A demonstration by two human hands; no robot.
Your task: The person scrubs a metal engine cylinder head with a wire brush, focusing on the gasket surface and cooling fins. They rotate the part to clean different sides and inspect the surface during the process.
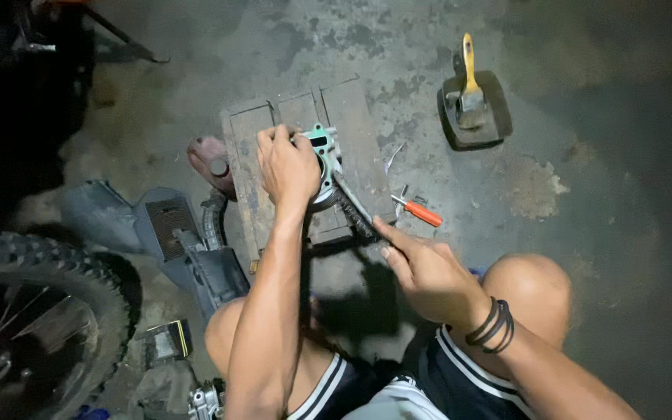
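Gripping a teal-gasketed metal engine cylinder in the left hand, steadying it on a worn wooden block set on the concrete floor. Clenched in the right hand, a wire brush lying against the cylinder's side. Nearby, an orange-handled screwdriver; farther off, a yellow-handled paintbrush.

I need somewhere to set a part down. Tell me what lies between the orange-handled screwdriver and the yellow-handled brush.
In the head view, only bare stained concrete floor lies between the screwdriver and the brush.
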